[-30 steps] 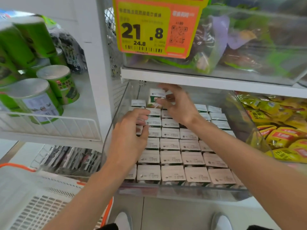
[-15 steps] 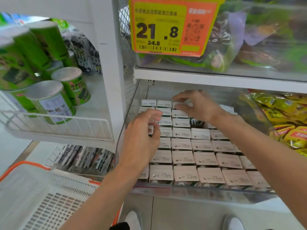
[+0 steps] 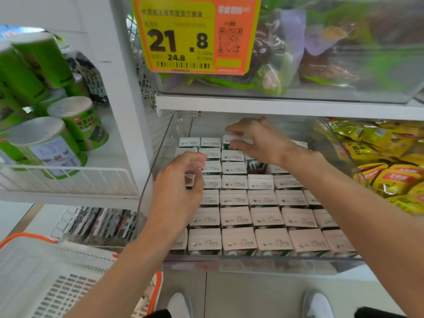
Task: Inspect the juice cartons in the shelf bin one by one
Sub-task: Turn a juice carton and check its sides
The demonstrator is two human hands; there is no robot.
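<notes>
The clear bin (image 3: pixel 275 263) on the shelf is full of juice cartons (image 3: pixel 235 216) in tidy rows. The right hand (image 3: pixel 259 143) reaches to the back row, at 12 o'clock in the bin. Its fingers (image 3: pixel 229 129) and thumb pinch one carton (image 3: pixel 230 140), which sits between them. The left hand (image 3: pixel 179 187) is at 9 o'clock, with bent fingers over the cartons there. I cannot tell if it grips one.

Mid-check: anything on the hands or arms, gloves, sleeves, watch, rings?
Nothing worn that shows. The left hand and right hand are bare: no gloves, no rings visible. The left forearm and right forearm are bare to the frame edge: no sleeve, watch or band.
</notes>
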